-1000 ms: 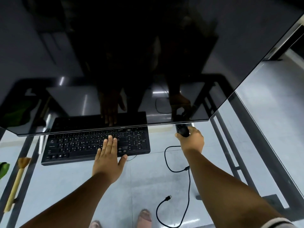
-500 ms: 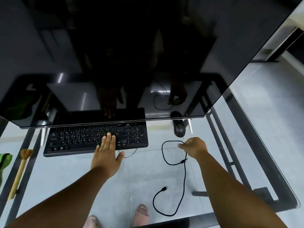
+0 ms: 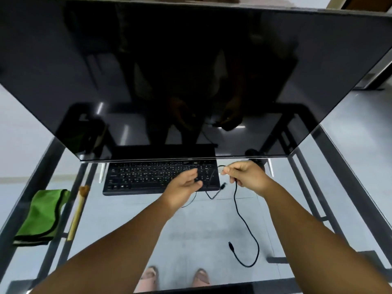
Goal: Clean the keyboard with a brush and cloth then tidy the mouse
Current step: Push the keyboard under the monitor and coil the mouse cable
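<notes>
The black keyboard [image 3: 148,177] lies on the glass table under the monitor's lower edge. My left hand [image 3: 184,185] hovers over its right end, fingers apart and holding nothing. My right hand [image 3: 246,177] pinches the black mouse cable [image 3: 244,221] just right of the keyboard. The cable hangs down from that hand and loops to a plug [image 3: 231,246] lying on the glass. The black mouse [image 3: 257,161] sits behind my right hand, mostly hidden. A green cloth [image 3: 40,217] and a wooden-handled brush [image 3: 77,211] lie at the table's left edge.
A large dark monitor [image 3: 191,71] overhangs the back of the glass table [image 3: 127,219]. A second thin cable with a small plug [image 3: 223,186] lies by the keyboard's right end. The table's dark metal frame [image 3: 318,187] runs along both sides.
My right hand has left the mouse, taken hold of its cable and raised it toward the keyboard. My left hand has lifted off the keys and turned toward the cable.
</notes>
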`<state>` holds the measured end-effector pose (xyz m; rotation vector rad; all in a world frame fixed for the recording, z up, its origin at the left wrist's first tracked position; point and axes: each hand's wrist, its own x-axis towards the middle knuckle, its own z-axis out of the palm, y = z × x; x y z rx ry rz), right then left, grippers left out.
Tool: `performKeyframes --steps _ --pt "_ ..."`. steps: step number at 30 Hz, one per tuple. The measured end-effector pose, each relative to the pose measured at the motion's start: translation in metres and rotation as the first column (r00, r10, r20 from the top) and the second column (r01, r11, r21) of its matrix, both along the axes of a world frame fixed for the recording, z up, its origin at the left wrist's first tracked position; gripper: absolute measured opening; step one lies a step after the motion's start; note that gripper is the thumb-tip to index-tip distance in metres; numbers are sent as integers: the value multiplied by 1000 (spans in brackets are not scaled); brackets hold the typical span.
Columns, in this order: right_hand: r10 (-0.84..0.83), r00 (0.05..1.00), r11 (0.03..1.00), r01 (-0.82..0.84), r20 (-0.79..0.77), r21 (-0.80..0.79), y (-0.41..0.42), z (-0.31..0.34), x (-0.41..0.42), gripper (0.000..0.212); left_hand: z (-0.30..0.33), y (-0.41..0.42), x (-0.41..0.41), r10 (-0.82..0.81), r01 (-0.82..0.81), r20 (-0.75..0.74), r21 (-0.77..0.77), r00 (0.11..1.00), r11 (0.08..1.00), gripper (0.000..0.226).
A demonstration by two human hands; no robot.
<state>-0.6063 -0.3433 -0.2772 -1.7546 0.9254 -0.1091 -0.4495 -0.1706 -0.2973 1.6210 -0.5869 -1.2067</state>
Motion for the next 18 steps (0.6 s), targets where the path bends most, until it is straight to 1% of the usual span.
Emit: performKeyframes --steps 1,3,6,8,9,11,12,13,14,15,17,18 --pt "7 1000 1000 -8 27 8 5 5 9 20 9 -1 1 -50 50 -15 -32 999 998 41" --pt "21 997 1000 -22 79 4 17 18 29 21 26 5 5 -81 76 -59 -95 995 993 28" --pt "11 991 1000 -9 135 -17 32 37 54 23 41 17 18 -49 26 -167 -139 985 990 25" --pt "-19 988 998 27 152 -48 39 44 68 24 46 24 28 -86 56 -190 -159 978 986 26" --pt "-41 986 996 53 160 -68 43 48 76 25 48 28 34 -124 97 -174 -157 977 983 27" --pt "-55 984 992 73 167 -102 50 53 90 25 55 36 41 -182 170 -92 -123 979 978 30" --pt "-46 985 991 65 165 -114 53 55 97 25 57 40 45 -188 181 -56 -112 981 977 32" --pt "-35 986 991 55 161 -124 57 57 102 25 57 44 50 -173 166 -50 -120 984 979 36" --pt "-36 987 989 58 158 -136 61 58 109 26 58 51 56 -144 131 -88 -142 986 981 39" --pt "-61 985 986 85 160 -145 63 57 113 25 59 56 62 -112 84 -171 -163 979 983 42" --pt "-166 971 973 190 171 -130 64 56 120 24 62 70 75 -74 10 -338 -186 938 982 39" --pt "-235 956 961 255 178 -103 63 55 122 23 64 77 80 -61 -5 -366 -178 929 984 36"
